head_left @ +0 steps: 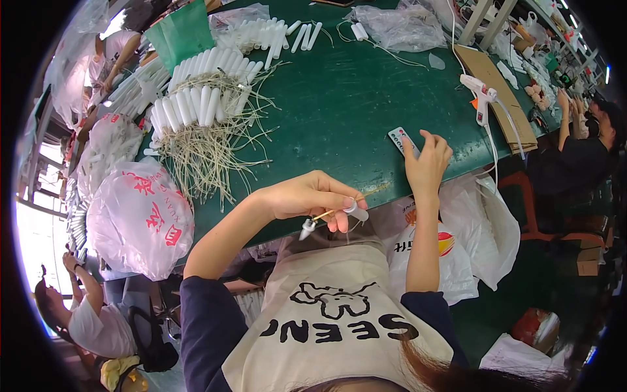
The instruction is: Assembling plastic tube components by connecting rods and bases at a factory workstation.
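Observation:
My left hand (307, 196) hovers over the near edge of the green table (353, 111), fingers pinched on a small white candle-shaped piece (356, 210) with a thin straw-coloured wire and a small white tip (307, 227) hanging from it. My right hand (428, 163) reaches forward and rests its fingertips on a small white remote control (400, 140) lying flat on the table. To the far left lie rows of white candle-shaped tubes (196, 98) over a tangle of thin pale wires (209, 150).
A white glue gun (482, 95) stands on brown cardboard sheets (499, 98) at the right. Clear plastic bags (398, 26) lie at the back. Full white bags (140, 219) hang at the left edge, another (457, 255) by my lap. Other people sit at left and right.

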{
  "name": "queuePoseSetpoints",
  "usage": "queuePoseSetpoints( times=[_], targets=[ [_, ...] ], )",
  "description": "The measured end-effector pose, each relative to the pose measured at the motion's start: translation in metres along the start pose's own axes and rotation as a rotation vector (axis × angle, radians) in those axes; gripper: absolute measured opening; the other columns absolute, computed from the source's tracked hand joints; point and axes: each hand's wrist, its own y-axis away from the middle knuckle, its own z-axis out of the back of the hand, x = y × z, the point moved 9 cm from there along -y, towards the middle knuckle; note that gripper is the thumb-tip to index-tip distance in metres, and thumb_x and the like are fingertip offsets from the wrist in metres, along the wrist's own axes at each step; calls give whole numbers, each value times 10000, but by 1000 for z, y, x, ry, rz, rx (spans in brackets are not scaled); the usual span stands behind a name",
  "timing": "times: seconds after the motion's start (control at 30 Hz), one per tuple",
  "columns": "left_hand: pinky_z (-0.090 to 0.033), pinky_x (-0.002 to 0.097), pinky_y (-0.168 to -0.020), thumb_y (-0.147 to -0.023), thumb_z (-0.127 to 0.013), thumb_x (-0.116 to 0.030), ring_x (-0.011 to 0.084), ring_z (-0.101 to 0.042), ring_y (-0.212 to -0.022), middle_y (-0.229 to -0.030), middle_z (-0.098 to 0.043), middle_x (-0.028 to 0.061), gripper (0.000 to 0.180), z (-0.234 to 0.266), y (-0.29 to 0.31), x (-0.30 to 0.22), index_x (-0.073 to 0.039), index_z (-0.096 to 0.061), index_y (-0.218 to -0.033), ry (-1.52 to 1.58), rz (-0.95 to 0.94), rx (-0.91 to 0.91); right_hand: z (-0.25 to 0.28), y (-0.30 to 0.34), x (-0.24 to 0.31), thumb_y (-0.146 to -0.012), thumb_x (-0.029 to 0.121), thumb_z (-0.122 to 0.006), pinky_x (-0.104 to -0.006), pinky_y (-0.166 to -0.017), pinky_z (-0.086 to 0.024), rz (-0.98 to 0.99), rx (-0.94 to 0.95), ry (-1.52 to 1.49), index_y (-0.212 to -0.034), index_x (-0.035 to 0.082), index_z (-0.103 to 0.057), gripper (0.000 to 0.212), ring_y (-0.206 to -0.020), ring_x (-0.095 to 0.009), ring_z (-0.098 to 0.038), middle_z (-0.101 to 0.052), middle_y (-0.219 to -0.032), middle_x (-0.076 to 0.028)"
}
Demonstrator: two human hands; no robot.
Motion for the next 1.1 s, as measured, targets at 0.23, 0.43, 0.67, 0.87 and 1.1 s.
queuePoseSetpoints(
  times=[0.23, 0.43, 0.67, 0.87, 1.1],
  targets=[
    [-521, 236, -624, -931, -548, -148, 130, -645, -640, -747, -688, 135, 286, -1, 2, 0, 77, -616, -1094, -71, 24, -47, -25, -1, -5, -783, 343, -720, -454, -883, -376, -1, 119, 82, -1038, 33, -603, 418, -1085, -330, -417, -495, -1130, -136],
    [-525, 241, -636, -923, -568, -154, 133, -661, -676, -756, -690, 136, 313, -11, 3, 7, 79, -614, -1126, -122, 37, -5, -24, -2, -6, -781, 157, -729, -366, -763, -455, -23, 188, -249, -1006, 14, -549, 322, -840, -285, -558, -605, -865, -133],
    [-532, 251, -639, -920, -576, -158, 154, -677, -710, -804, -691, 130, 320, -17, 5, 7, 78, -613, -1133, -93, 55, 14, -21, 6, 8, -883, 113, -620, -237, -503, -451, -209, 541, -812, -1066, -11, -558, 230, -573, -103, -583, -614, -752, -36],
    [-538, 259, -631, -917, -577, -145, 167, -685, -725, -892, -681, 131, 312, -31, 10, 3, 81, -612, -1129, -108, 83, 50, -29, 28, 23, -950, 187, -527, -205, -393, -376, -262, 830, -839, -862, 2, -603, 219, -451, -54, -493, -638, -674, -59],
    [-544, 266, -645, -923, -568, -140, 168, -686, -743, -877, -661, 100, 294, -40, 15, -3, 83, -613, -1109, -76, 65, 99, -35, 33, 31, -945, 209, -538, -204, -378, -355, -248, 888, -861, -769, 10, -603, 273, -424, -48, -471, -618, -626, -43]
  ],
)
